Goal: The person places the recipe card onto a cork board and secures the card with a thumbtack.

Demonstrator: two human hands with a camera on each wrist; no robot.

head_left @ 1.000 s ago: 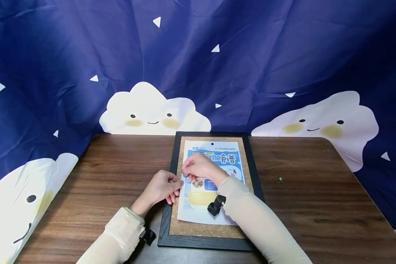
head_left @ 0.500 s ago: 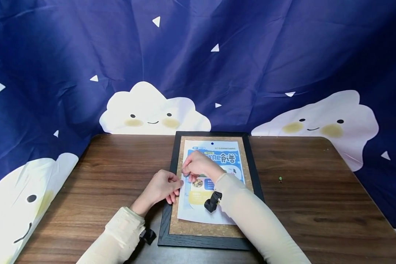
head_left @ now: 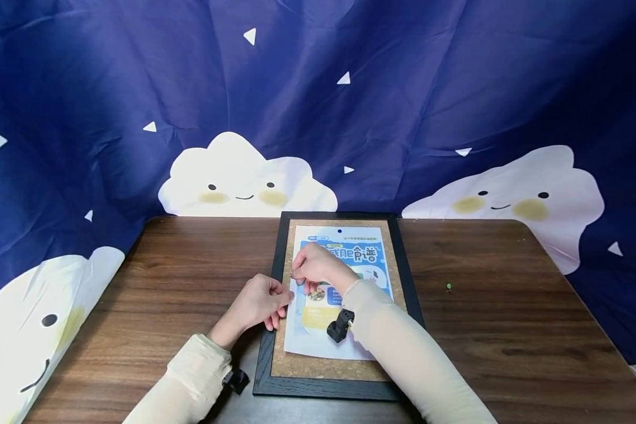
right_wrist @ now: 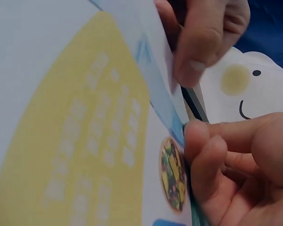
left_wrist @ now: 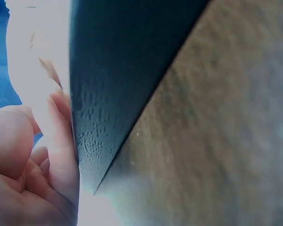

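Observation:
A printed sheet (head_left: 328, 347) lies on a cork board (head_left: 323, 370) with a black frame (head_left: 328, 387). My left hand (head_left: 257, 303) pinches the sheet's left edge, thumb and forefinger together. Just beyond it, my right hand (head_left: 323, 268) reaches across the sheet and pinches a small dark thing at the same edge. In the right wrist view, the right hand (right_wrist: 245, 165) has this small dark thing (right_wrist: 184, 128) at its fingertips, and the left hand (right_wrist: 205, 40) is at the edge of the sheet (right_wrist: 33, 52). Beside the frame (left_wrist: 108, 84) is the left hand (left_wrist: 28, 165).
A small green object (head_left: 449, 287) lies on the brown wooden table (head_left: 509, 330), right of the frame. Behind the table hangs a dark blue curtain (head_left: 297, 88) with white clouds and triangles. A dark blue dot (head_left: 340, 231) is at the sheet's top middle.
My right wrist and forearm have shifted slightly left, with the fingertips still at the sheet's left edge. The left hand keeps its hold and place.

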